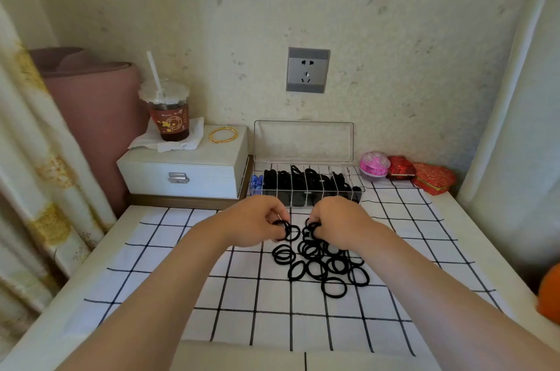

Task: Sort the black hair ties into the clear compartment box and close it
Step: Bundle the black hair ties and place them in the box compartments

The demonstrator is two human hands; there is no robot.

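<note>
Hands meet over the far edge of a pile of black hair ties [322, 264] on a checked cloth [236, 310]. The left hand [254, 226] is curled, its fingers pinched around a few ties, with one loop hanging out toward the pile. The right hand [336, 225] is curled likewise, its fingers closed on a small bunch of ties at the pile's top. Both forearms reach in from the near edge of the surface [100, 252].

Loose ties lie just below and between the hands, overlapping one another on the cloth, a few spread toward the right.

Just beyond the hands stands the clear compartment box [306, 185], its lid [303, 141] raised upright against the wall. Its divided slots already hold black ties in most sections, and the leftmost slot holds something blue.

Left of the box sits a white jewellery case [185, 172] with a metal clasp; on top of it rest a gold bangle [223, 134], a crumpled tissue, and a lidded drink cup [168, 112] with a straw. Right of the box, near the wall, are a pink round container [375, 165] and two red patterned boxes [421, 175]. A grey wall socket [308, 69] is mounted above the box.
</note>
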